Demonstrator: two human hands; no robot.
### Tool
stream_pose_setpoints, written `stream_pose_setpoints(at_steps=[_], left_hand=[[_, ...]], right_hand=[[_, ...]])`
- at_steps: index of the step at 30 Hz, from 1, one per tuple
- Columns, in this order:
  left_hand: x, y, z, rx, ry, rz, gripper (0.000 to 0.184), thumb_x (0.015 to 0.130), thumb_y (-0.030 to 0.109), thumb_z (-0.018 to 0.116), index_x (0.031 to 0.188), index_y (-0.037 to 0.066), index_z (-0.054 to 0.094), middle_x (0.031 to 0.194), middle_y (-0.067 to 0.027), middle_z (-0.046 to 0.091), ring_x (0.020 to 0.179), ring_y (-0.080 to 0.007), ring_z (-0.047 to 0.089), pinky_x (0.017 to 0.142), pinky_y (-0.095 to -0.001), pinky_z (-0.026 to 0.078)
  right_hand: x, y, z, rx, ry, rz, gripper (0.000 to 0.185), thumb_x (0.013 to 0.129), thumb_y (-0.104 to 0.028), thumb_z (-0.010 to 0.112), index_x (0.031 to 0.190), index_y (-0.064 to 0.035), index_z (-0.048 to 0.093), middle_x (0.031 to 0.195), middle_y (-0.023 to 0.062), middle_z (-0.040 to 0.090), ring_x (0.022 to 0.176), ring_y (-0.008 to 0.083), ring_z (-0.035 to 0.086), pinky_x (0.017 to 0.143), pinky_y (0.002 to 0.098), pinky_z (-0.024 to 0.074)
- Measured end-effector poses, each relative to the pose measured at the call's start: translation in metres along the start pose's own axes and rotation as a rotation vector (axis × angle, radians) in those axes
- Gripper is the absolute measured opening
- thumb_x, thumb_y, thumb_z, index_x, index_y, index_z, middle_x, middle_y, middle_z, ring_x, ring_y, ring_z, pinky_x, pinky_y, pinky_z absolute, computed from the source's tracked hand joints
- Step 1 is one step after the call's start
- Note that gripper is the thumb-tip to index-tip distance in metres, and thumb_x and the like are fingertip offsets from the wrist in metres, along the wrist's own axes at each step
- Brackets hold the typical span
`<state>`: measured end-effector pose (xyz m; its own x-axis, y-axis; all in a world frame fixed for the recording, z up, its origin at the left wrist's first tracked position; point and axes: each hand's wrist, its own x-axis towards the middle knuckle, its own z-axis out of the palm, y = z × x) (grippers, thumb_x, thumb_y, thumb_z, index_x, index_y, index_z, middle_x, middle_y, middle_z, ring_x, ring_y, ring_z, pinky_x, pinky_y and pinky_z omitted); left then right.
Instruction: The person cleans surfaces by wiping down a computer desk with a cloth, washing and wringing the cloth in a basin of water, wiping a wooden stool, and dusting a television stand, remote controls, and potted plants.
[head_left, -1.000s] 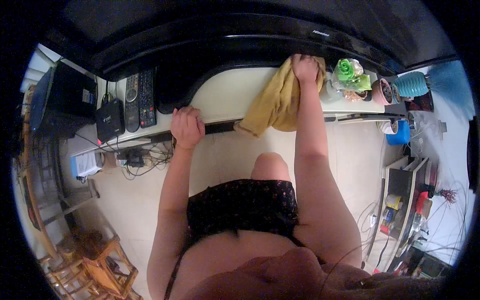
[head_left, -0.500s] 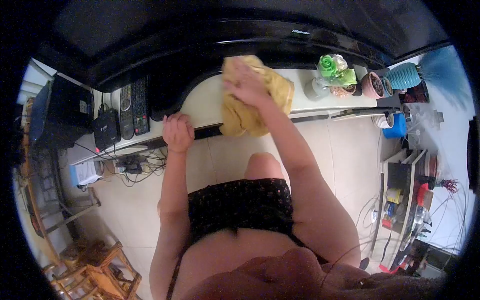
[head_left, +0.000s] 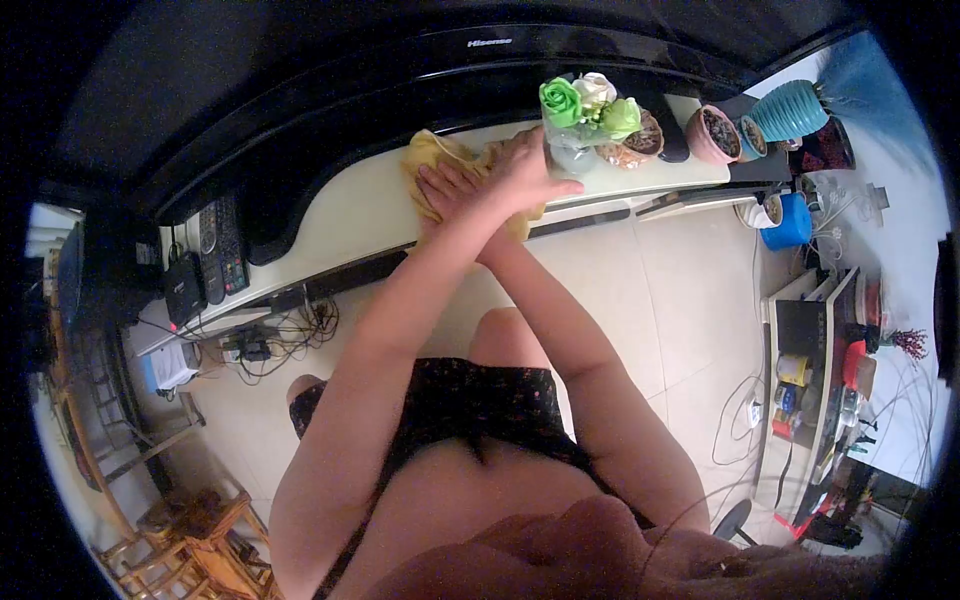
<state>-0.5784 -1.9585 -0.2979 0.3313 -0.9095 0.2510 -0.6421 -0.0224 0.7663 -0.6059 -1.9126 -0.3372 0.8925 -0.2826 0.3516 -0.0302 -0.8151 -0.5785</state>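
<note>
On the white top of the TV stand (head_left: 335,220) lies a yellow cloth (head_left: 428,150), rumpled. My right hand (head_left: 452,190) rests flat on the cloth with its fingers stretched out. My left arm crosses over my right forearm. At the end of it, my left hand (head_left: 525,175) is at the left side of a clear glass vase (head_left: 573,157) with green and white artificial roses (head_left: 562,102). The left thumb points out in front of the vase, apart from the fingers. Whether the fingertips touch the glass I cannot tell.
Right of the vase stand a brown-rimmed pot (head_left: 640,142), a pink pot (head_left: 713,135) and a ribbed turquoise vase (head_left: 790,110). Remote controls (head_left: 222,245) and a black box (head_left: 184,287) lie at the left. A large television (head_left: 400,60) rises behind; cables (head_left: 310,320) hang below.
My left hand has left the stand's front edge and crossed over my right arm to the vase. My right hand stays on the cloth. The view has shifted to the right.
</note>
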Motion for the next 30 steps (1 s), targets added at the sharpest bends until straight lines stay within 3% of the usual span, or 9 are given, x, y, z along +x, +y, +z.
stream_pose_setpoints(at_steps=[1, 4, 11, 15, 17, 19, 21, 26, 30], left_hand=[[0.009, 0.000, 0.008, -0.142, -0.046, -0.043, 0.079, 0.059, 0.040, 0.075, 0.119, -0.001, 0.044, 0.117, -0.0218, 0.050, 0.108, -0.0348, 0.049, 0.092, -0.0388, 0.039], [0.016, 0.002, 0.013, -0.172, -0.213, -0.039, 0.072, 0.056, 0.039, 0.076, 0.111, 0.000, 0.052, 0.110, -0.0205, 0.055, 0.102, -0.0337, 0.053, 0.090, -0.0379, 0.041], [0.010, 0.024, 0.002, 0.101, -0.155, -0.172, 0.064, 0.057, 0.036, 0.074, 0.105, -0.002, 0.055, 0.105, -0.0219, 0.056, 0.097, -0.0331, 0.056, 0.086, -0.0388, 0.044], [-0.026, 0.043, -0.050, -0.119, -0.141, -0.109, 0.064, 0.057, 0.037, 0.073, 0.105, -0.001, 0.054, 0.102, -0.0221, 0.057, 0.096, -0.0330, 0.056, 0.085, -0.0389, 0.044], [-0.054, 0.042, -0.086, -0.102, 0.045, 0.039, 0.065, 0.057, 0.037, 0.074, 0.106, -0.001, 0.054, 0.101, -0.0212, 0.058, 0.095, -0.0330, 0.056, 0.084, -0.0381, 0.044], [-0.082, 0.047, -0.133, -0.144, -0.003, -0.081, 0.066, 0.057, 0.037, 0.074, 0.107, 0.001, 0.054, 0.100, -0.0191, 0.060, 0.095, -0.0313, 0.057, 0.084, -0.0370, 0.045], [-0.109, 0.029, -0.166, -0.088, 0.090, -0.139, 0.065, 0.056, 0.035, 0.076, 0.107, 0.001, 0.055, 0.101, -0.0170, 0.061, 0.095, -0.0287, 0.058, 0.084, -0.0357, 0.045], [-0.148, -0.036, -0.196, 0.067, 0.208, -0.334, 0.059, 0.058, 0.029, 0.076, 0.105, -0.001, 0.055, 0.101, -0.0159, 0.061, 0.095, -0.0279, 0.058, 0.082, -0.0348, 0.045], [-0.145, -0.069, -0.187, 0.182, 0.280, -0.266, 0.056, 0.059, 0.027, 0.075, 0.104, 0.000, 0.055, 0.100, -0.0175, 0.059, 0.095, -0.0309, 0.056, 0.081, -0.0358, 0.044]], right_hand=[[-0.001, -0.003, -0.010, -0.381, -0.082, 0.005, 0.057, 0.081, -0.038, 0.047, 0.130, -0.0088, 0.038, 0.140, 0.0073, 0.030, 0.128, 0.0282, 0.027, 0.106, 0.0440, 0.0172], [0.006, -0.003, -0.010, -0.373, -0.133, 0.019, 0.060, 0.079, -0.038, 0.049, 0.130, -0.0082, 0.038, 0.140, 0.0078, 0.029, 0.129, 0.0282, 0.025, 0.106, 0.0459, 0.0170], [0.002, 0.001, -0.002, -0.340, -0.037, -0.015, 0.062, 0.078, -0.039, 0.049, 0.130, -0.0069, 0.037, 0.140, 0.0084, 0.029, 0.129, 0.0276, 0.024, 0.105, 0.0459, 0.0172], [-0.002, 0.006, -0.003, -0.393, 0.003, -0.087, 0.063, 0.077, -0.037, 0.051, 0.131, -0.0060, 0.036, 0.139, 0.0105, 0.030, 0.128, 0.0288, 0.027, 0.104, 0.0459, 0.0196], [-0.012, 0.001, -0.025, -0.103, 0.084, 0.061, 0.064, 0.077, -0.036, 0.052, 0.131, -0.0052, 0.035, 0.139, 0.0115, 0.031, 0.127, 0.0301, 0.029, 0.104, 0.0454, 0.0213], [-0.023, 0.007, -0.052, 0.182, 0.154, 0.206, 0.066, 0.076, -0.035, 0.054, 0.131, -0.0044, 0.035, 0.139, 0.0124, 0.031, 0.126, 0.0315, 0.030, 0.103, 0.0449, 0.0229], [-0.035, 0.051, -0.062, -0.516, 0.136, 0.214, 0.072, 0.074, -0.041, 0.055, 0.131, -0.0033, 0.034, 0.139, 0.0145, 0.030, 0.123, 0.0332, 0.035, 0.097, 0.0462, 0.0314], [-0.003, 0.079, -0.080, -0.566, 0.167, 0.503, 0.075, 0.077, -0.047, 0.049, 0.132, 0.0012, 0.032, 0.141, 0.0198, 0.023, 0.129, 0.0323, 0.024, 0.103, 0.0458, 0.0215], [0.002, 0.073, -0.052, -0.633, 0.099, 0.442, 0.077, 0.080, -0.054, 0.043, 0.133, 0.0000, 0.030, 0.143, 0.0185, 0.017, 0.132, 0.0312, 0.017, 0.106, 0.0461, 0.0136]])
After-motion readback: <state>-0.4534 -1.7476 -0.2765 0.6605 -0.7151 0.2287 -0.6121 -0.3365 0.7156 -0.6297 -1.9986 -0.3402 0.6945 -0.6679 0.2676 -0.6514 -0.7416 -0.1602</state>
